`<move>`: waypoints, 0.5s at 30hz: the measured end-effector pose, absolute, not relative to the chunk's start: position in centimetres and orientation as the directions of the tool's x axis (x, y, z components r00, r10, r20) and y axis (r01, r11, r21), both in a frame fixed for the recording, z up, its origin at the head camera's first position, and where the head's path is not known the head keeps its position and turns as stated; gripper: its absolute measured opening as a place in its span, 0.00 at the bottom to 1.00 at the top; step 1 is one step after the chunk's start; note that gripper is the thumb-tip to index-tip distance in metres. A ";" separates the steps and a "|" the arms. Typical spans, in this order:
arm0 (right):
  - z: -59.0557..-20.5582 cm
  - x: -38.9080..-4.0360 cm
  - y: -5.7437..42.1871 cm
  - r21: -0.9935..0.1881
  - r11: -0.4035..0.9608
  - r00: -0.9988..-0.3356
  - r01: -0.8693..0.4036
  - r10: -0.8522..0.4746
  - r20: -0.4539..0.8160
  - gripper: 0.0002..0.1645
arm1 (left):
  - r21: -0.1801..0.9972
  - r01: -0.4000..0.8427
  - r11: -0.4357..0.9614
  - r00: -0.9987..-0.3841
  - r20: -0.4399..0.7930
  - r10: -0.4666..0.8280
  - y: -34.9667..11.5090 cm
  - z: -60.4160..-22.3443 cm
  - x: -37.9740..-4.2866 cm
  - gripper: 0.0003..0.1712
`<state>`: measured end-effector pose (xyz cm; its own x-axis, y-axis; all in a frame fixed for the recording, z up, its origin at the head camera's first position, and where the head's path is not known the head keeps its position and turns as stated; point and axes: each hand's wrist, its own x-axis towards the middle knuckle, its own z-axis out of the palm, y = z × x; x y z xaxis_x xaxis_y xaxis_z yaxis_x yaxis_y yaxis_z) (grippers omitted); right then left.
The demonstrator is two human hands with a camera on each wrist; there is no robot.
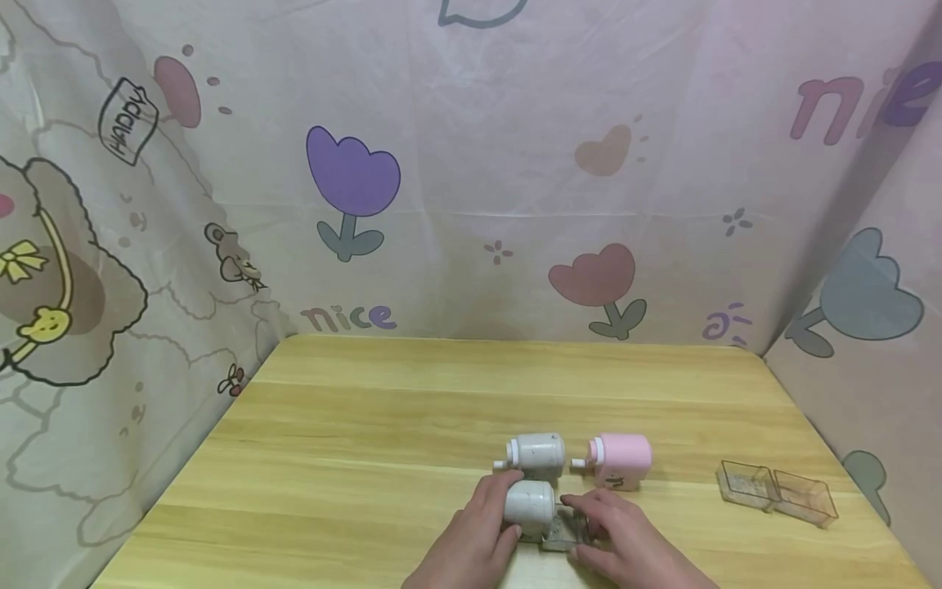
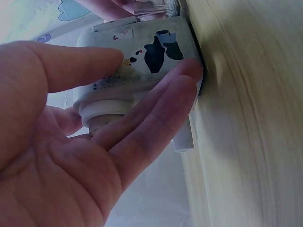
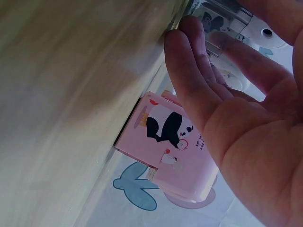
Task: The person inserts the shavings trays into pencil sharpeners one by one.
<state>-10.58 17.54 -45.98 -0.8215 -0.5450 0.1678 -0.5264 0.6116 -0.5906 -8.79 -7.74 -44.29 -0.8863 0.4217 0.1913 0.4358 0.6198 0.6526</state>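
Observation:
My left hand (image 1: 474,532) grips a white crank pencil sharpener (image 1: 530,501) near the table's front, thumb on one side and fingers on the other. A dark cartoon print marks its body (image 2: 154,52) in the left wrist view, where the small crank handle (image 2: 183,137) pokes out past my fingers. At its right side, a clear shavings drawer (image 1: 561,532) sticks out of the body. My right hand (image 1: 625,536) holds that drawer between thumb and fingers; the fingers partly cover it in the right wrist view.
Just behind stands a light grey crank sharpener (image 1: 543,452). To its right is a pink sharpener (image 1: 625,458) with a panda print. Two clear drawers (image 1: 804,497) lie side by side at the table's right. Printed cloth (image 1: 471,164) hangs behind the wooden table (image 1: 331,458).

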 end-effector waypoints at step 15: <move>-45.9 -10.7 17.2 -0.570 0.636 -0.834 -0.521 -0.523 0.178 0.35 | 0.655 0.423 0.626 -0.891 0.176 0.419 -7.7 -44.2 -8.7 0.32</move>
